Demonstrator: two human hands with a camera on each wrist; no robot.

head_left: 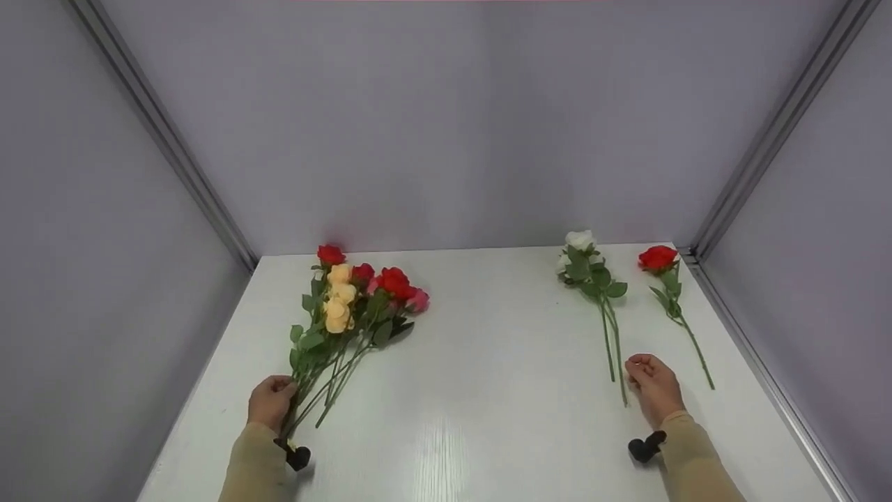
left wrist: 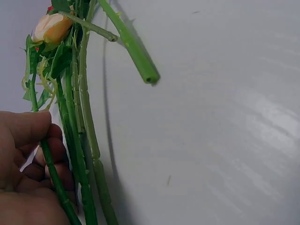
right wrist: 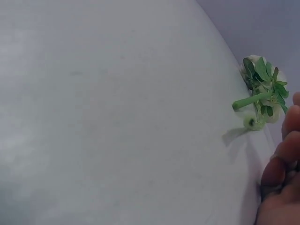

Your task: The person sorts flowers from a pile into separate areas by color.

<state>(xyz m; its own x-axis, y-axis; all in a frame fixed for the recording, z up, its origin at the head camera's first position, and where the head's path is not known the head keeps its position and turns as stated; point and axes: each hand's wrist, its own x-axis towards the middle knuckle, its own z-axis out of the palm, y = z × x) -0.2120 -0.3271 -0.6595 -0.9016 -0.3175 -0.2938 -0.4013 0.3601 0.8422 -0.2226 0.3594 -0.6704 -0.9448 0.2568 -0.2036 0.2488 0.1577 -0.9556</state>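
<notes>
At the left of the head view, my left hand (head_left: 272, 402) pinches a green stem (left wrist: 51, 168) between thumb and fingers. That stem belongs to a bundle of artificial flowers: peach roses (head_left: 338, 314), red roses (head_left: 395, 282) and a deep pink bloom (head_left: 418, 300). Other stems run close beside the fingers, their cut ends toward me. On the right, my right hand (head_left: 655, 387) is just beside the lower stems of the white roses (head_left: 580, 240), its fingers loosely bent with nothing visible in them. The right wrist view shows the white roses' stem ends (right wrist: 243, 102) apart from the fingers.
A single red rose (head_left: 658, 259) lies at the far right, its stem (head_left: 699, 352) slanting toward me. All the flowers lie on a white table (head_left: 488, 376). Grey panels (head_left: 446, 125) enclose it at the back and sides, with metal rails (head_left: 780, 132) at the corners.
</notes>
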